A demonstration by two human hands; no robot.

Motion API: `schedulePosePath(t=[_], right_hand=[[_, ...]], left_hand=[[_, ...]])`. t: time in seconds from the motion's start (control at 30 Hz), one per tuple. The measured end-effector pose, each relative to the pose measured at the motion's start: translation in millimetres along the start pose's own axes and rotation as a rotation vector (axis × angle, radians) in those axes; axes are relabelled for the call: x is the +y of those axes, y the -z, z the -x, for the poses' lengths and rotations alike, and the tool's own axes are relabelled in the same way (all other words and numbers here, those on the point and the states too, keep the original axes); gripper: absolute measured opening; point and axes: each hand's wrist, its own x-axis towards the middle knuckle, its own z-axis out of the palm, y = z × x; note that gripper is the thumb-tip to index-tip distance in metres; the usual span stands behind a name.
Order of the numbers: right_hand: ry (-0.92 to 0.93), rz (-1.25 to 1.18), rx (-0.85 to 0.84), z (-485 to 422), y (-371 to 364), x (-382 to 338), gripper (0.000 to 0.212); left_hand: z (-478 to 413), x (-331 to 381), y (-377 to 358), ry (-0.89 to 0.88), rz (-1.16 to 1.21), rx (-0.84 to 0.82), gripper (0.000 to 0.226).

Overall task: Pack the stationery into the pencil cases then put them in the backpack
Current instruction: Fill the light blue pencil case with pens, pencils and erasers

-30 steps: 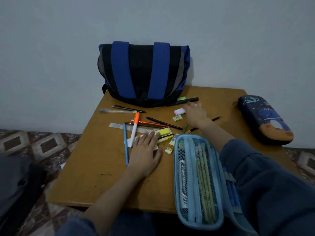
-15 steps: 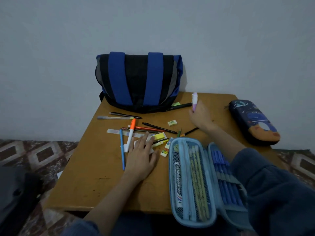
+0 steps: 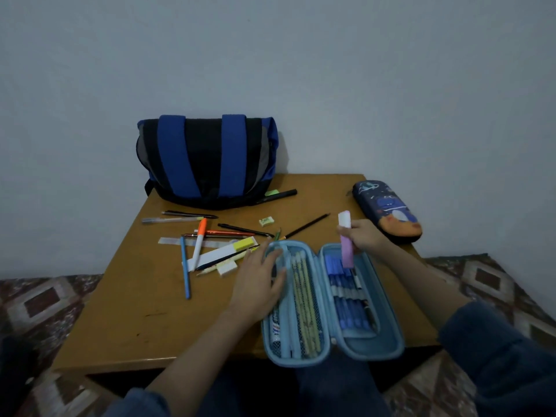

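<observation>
— Where did we have the pink highlighter (image 3: 346,249)?

— In our right hand (image 3: 365,237), fingers curled round its middle, above the far end of the light-blue pencil case (image 3: 301,360). Its long axis stood nearly upright in our view: white cap towards the wall, pink end down over the right half, where the blue pens (image 3: 346,296) sat in their loops.

— And our left hand (image 3: 258,281)?

— It lay flat on the left half, fingers straight and spread over the mesh pocket, gripping nothing. The case lay opened out at the near edge of the worktop (image 3: 135,311), lengthwise away from us, with pencils (image 3: 304,296) in that pocket pointing the same way.

— What lay around it?

— Loose stationery lay left of the case: an orange marker (image 3: 199,242), a blue pen (image 3: 185,269), an eraser (image 3: 266,221) and a black pencil (image 3: 307,226) slanting towards the far right. The backpack (image 3: 207,161) stood against the wall, and the dark space-print pencil case (image 3: 388,210) lay zipped at the right edge.
</observation>
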Motion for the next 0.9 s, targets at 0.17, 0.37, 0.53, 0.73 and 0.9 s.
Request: schedulePosePath(t=[0.17,0.37,0.53,0.73,0.9], right_hand=[[-0.061,0.089,0.003,14.3,13.3,12.3,0.032],[-0.144,0.244,-0.004,29.8,25.5,27.7,0.029],[-0.163,0.307,-0.004,44.7,34.3,35.0,0.031],[-0.162,0.37,0.052,52.8,29.8,40.4,0.04],[-0.144,0.399,0.087,54.0,25.9,40.4,0.041]], left_hand=[[9.9,24.7,-31.0,-0.1,-0.16,-0.243,0.058],[10.3,20.4,-36.8,-0.099,-0.215,-0.271,0.059],[10.1,20.3,-37.6,-0.098,-0.178,-0.254,0.058],[10.1,19.6,-38.1,-0.105,-0.17,-0.232,0.058],[9.7,18.7,-38.8,-0.105,-0.168,-0.225,0.058]])
